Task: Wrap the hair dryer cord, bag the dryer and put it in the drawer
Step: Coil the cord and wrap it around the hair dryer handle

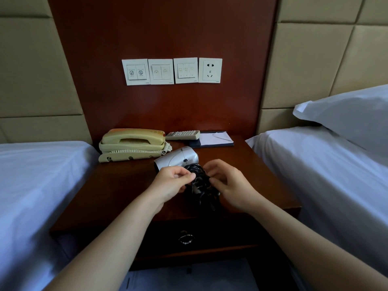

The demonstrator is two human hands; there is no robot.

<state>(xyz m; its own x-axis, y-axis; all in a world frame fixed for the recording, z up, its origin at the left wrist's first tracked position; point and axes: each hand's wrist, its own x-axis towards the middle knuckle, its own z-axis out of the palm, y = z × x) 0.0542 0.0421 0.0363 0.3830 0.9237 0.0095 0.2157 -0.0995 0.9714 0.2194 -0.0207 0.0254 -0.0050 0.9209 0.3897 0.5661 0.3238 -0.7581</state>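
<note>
Both forearms reach forward, left hand (174, 182) and right hand (230, 182) pinching the bundled cord (201, 186).

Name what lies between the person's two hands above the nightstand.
The bundled black cord of the hair dryer lies between the left hand and right hand, as the head view shows.

Both bare forearms reach in from the lower corners and converge at mid-frame. Left hand (173, 182): thumb and forefinger pinch a strand of the black bundled cord (199, 185). Right hand (230, 183): fingers curled over the same bundle, thumb against it
</note>
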